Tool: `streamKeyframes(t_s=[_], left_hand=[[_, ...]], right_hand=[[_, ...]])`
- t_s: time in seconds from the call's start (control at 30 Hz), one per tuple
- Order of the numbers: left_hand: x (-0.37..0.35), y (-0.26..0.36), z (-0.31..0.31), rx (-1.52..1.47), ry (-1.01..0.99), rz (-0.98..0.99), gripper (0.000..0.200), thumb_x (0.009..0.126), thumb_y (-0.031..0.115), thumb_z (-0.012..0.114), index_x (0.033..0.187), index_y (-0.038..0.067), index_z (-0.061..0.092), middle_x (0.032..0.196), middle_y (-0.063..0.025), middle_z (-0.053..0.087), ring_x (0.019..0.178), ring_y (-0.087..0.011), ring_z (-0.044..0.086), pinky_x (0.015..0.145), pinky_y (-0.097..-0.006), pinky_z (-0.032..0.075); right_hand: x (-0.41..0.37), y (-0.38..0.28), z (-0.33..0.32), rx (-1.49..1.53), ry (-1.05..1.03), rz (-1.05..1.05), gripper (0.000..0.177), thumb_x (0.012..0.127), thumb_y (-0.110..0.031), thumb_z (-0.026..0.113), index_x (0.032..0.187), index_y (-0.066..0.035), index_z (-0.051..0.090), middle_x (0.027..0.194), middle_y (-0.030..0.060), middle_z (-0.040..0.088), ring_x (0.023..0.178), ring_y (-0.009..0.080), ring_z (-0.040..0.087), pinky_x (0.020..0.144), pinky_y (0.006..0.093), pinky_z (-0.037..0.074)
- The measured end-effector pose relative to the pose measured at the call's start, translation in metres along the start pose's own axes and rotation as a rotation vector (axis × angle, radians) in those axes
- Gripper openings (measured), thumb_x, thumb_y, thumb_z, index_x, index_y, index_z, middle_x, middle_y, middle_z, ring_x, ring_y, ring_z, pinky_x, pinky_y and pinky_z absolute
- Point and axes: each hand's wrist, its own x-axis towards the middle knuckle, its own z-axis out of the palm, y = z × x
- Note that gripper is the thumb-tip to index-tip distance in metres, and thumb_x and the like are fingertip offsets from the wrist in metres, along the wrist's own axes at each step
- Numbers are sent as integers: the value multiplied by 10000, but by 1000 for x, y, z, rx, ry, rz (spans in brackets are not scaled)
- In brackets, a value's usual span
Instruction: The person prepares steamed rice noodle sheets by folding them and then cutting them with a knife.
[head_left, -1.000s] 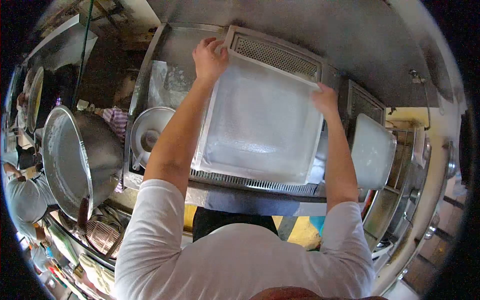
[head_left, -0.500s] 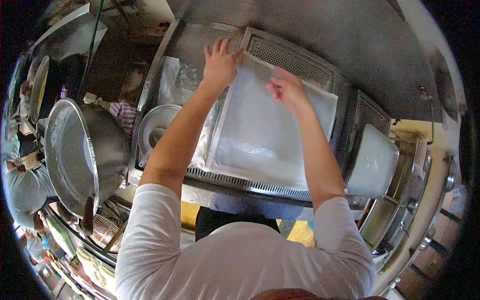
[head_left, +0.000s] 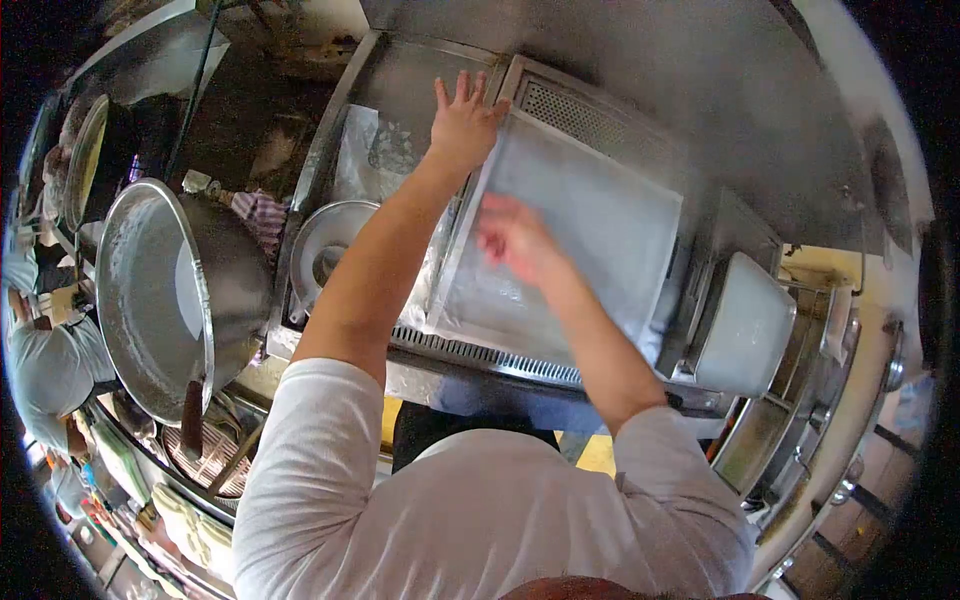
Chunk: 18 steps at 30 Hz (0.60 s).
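Observation:
A pale translucent sheet (head_left: 590, 240) lies flat over the steel counter, covering part of a perforated metal panel (head_left: 570, 110). At its upper left corner is my left hand (head_left: 466, 125), fingers spread, the thumb side touching the sheet's edge. My right hand (head_left: 517, 240) is over the left part of the sheet, blurred by motion, its fingers curled; whether it holds anything is too blurred to tell. Left of the sheet lie a clear plastic bag (head_left: 357, 150) and a round metal bowl (head_left: 325, 245), partly behind my left forearm.
A large steel bowl (head_left: 235, 290) with white residue stands at the left. On the right is a white tub (head_left: 750, 325). A striped cloth (head_left: 262, 218) hangs behind the large bowl. Another person (head_left: 55, 370) in a white shirt is at the far left.
My right hand has moved left and toward me across the sheet. My left hand remains at the upper left corner. The view has shifted slightly.

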Motion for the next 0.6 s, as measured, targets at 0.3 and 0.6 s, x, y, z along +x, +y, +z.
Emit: streamKeyframes(t_s=[0.3, 0.6], left_hand=[[-39, 12, -32, -136, 164, 17, 565, 871, 179, 583, 1431, 142, 520, 1517, -216, 413, 1424, -411, 358, 1116, -612, 327], [-239, 75, -108, -330, -514, 271, 407, 700, 80, 688, 1099, 17, 645, 969, -153, 696, 960, -341, 662, 887, -437, 510]], right_hand=[[-104, 61, 25, -280, -129, 170, 438, 968, -111, 603, 1375, -5, 483, 883, 108, 669, 660, 158, 647, 571, 288, 536], [-122, 56, -19, -1384, -30, -183, 205, 867, -108, 580, 983, 30, 678, 973, 211, 705, 881, 346, 680, 793, 421, 551]])
